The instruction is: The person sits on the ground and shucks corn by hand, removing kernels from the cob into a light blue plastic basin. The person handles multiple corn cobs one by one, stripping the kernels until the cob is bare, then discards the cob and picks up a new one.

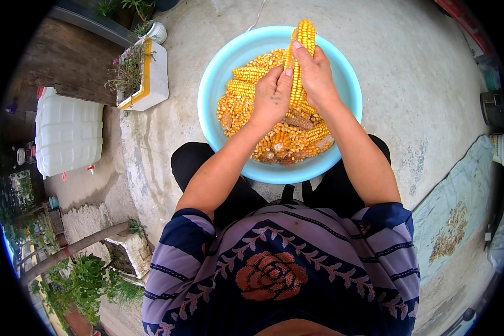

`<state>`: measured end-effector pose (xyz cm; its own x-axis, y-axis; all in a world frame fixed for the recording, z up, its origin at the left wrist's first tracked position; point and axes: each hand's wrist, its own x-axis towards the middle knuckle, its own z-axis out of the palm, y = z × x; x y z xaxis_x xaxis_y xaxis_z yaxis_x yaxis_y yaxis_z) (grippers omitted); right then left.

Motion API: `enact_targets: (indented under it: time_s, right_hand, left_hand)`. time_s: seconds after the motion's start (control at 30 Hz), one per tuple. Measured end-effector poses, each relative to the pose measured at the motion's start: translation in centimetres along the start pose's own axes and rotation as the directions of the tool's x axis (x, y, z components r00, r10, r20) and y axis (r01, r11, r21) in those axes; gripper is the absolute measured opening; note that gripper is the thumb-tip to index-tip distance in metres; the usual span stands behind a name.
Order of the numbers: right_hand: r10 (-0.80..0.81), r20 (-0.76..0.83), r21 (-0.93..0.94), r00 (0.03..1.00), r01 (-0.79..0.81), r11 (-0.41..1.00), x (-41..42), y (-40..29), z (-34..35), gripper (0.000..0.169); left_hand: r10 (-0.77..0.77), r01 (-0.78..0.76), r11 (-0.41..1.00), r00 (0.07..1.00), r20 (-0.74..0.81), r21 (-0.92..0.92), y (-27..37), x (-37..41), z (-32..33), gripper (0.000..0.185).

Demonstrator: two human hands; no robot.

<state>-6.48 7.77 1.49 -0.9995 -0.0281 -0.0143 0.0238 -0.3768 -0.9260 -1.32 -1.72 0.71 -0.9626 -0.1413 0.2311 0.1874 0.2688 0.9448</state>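
Above a light blue plastic basin (213, 122), both of my hands are on a long yellow ear of corn (306, 35). My right hand (318, 80) wraps its right side, thumb laid across the front. Lower down on the left, my left hand (273, 94) pinches it between thumb and fingers. A narrow strip of kernels runs along its left side; I cannot tell whether that is a second ear. Loose kernels (235, 107) fill the basin under my hands. Among them lie whole ears (240, 88) and bare brown cobs (298, 122).
The basin stands on a concrete floor (176, 126) before my knees. At the left are a foam planter box (155, 80), a white flowerpot (157, 32) and a large white plastic tank (69, 132). A pale sheet (458, 189) bearing scattered debris lies at the right.
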Motion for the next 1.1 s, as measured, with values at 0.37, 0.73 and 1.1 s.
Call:
enact_targets:
  time_s: [0.37, 0.73, 1.1]
  right_hand:
    - [-0.020, 0.026, -0.102, 0.999, 0.023, 0.994, -0.4, -0.4, 0.2, 0.035]
    - [0.059, -0.021, 0.094, 0.998, -0.057, 0.994, 0.0, -1.4, -0.2, 0.036]
    - [0.038, 0.004, 0.022, 0.999, -0.038, 0.999, -0.3, -1.0, 0.1, 0.037]
  left_hand:
    - [0.056, -0.056, 0.997, 0.998, -0.012, 0.045, -0.7, 0.0, 0.0, 0.030]
    - [-0.259, 0.311, 0.878, 0.948, 0.184, -0.364, 0.3, 0.3, -0.4, 0.039]
    - [-0.210, 0.218, 0.975, 0.969, 0.130, -0.049, 0.9, 0.3, -0.7, 0.026]
